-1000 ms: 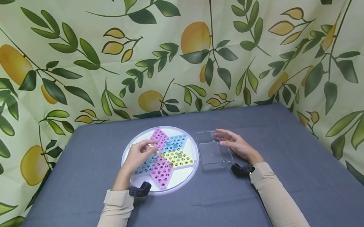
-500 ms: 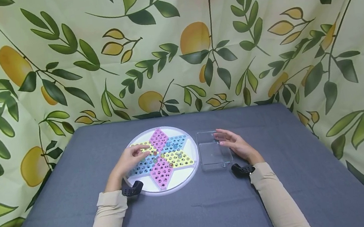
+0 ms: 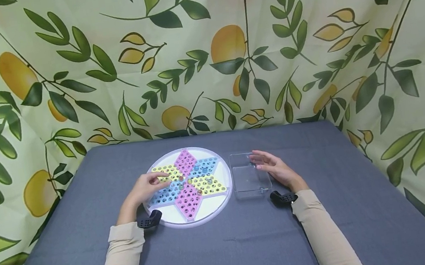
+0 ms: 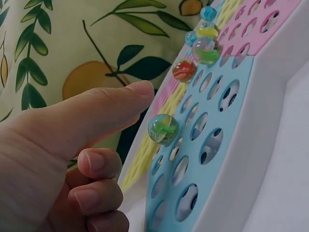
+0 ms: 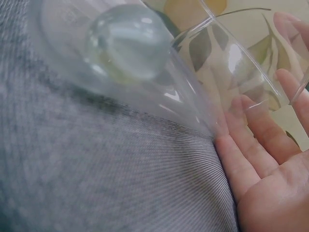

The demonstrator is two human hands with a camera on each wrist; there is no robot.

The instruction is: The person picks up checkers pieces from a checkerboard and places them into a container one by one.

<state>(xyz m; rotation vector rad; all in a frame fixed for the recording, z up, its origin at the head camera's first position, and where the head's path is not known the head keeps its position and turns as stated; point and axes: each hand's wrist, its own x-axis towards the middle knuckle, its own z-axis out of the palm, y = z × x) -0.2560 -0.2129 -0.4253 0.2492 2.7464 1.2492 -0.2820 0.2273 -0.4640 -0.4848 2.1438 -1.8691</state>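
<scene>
Marbles (image 3: 199,192) sit on the round board (image 3: 210,205) lying flat on the grey surface (image 3: 228,255), several of them gathered about its middle, where the holes presumably stop them rolling. The left hand (image 3: 146,188) hovers over the board's left side, thumb and forefinger parted and the other fingers loosely bent. No marble shows in it, so it looks released; it is near a green marble (image 4: 162,129) but apart from it, with a red marble (image 4: 184,71) a little beyond.

Just right of the board stands the clear box (image 3: 246,177), with one clear marble (image 5: 128,43) in its near right corner (the walls would keep it from straying). The right hand (image 3: 275,169) lies relaxed against the box's right side, fingers fairly straight, touching the plastic without gripping it, probably to steady it. Behind everything hangs a leaf-printed cloth (image 3: 190,86), perhaps as a backdrop.
</scene>
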